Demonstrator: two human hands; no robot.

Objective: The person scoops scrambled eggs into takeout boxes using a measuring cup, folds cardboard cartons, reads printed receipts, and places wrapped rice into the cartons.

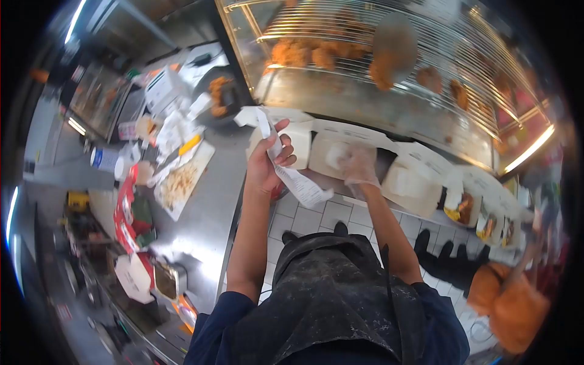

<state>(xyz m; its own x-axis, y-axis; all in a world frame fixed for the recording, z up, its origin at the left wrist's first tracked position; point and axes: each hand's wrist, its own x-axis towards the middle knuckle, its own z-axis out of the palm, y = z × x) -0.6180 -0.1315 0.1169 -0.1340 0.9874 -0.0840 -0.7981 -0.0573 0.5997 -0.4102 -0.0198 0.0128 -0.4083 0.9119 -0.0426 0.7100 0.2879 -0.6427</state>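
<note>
My left hand (267, 159) is closed round a long curled paper receipt (299, 185), which hangs down toward the right. A clear plastic glove covers my right hand (358, 165), which is blurred and reaches into an open white carton (319, 163), beside a round white item (336, 154). Whether its fingers grip that item cannot be made out. Another open carton (294, 143) stands behind my left hand. To the right is a further open carton (409, 182) with something white in it.
Fried food lies on racks in a lit warmer (304, 53) ahead. Filled cartons (465, 207) stand at the right, near a co-worker in orange (508, 304). On the left counter (222, 143) are a crumb-covered board (184, 182), a yellow-handled knife (190, 145) and cups (104, 159).
</note>
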